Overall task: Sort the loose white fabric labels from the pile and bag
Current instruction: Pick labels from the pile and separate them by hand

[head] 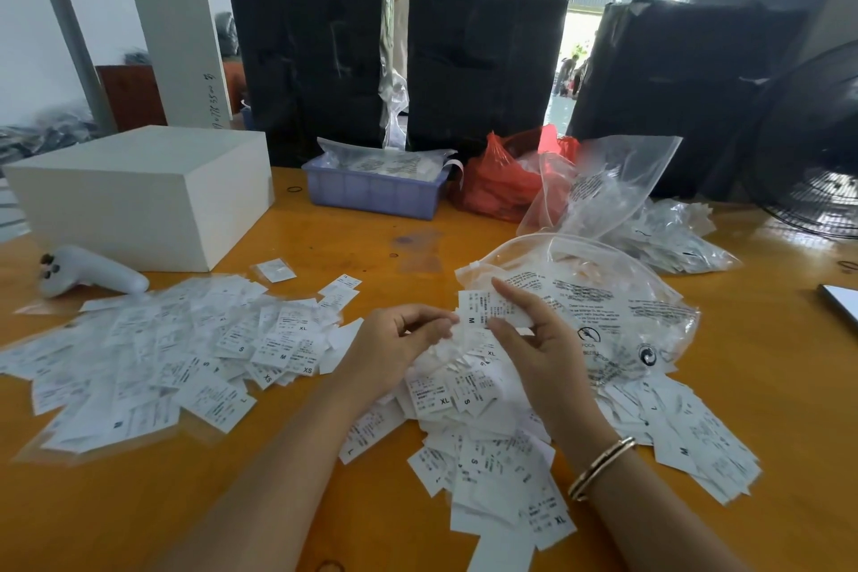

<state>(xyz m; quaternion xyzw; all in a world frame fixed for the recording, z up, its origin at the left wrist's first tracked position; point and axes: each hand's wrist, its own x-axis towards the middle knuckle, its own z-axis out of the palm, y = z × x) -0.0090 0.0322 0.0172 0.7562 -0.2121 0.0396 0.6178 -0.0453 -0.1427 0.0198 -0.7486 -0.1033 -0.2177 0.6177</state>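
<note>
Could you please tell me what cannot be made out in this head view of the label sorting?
- Fine print on the label pinched by the right hand: too small; only "M" reads.
- What the left hand grips: hidden by its curled fingers.
- Contents of the blue tray: covered by plastic.
- Fan: cut off by the right edge.
- Red bag contents: hidden.

Table [353, 246]: glossy orange-yellow wood. Labels [195, 353]: white, black print and size letters. Bag [603, 307]: clear plastic, black text. Box [139, 195]: plain white. Tray [376, 195]: lavender-blue. Crumpled bag [501, 181]: red. Big packs [306, 60]: black. Bracelet [601, 469]: gold with dark stripe.
</note>
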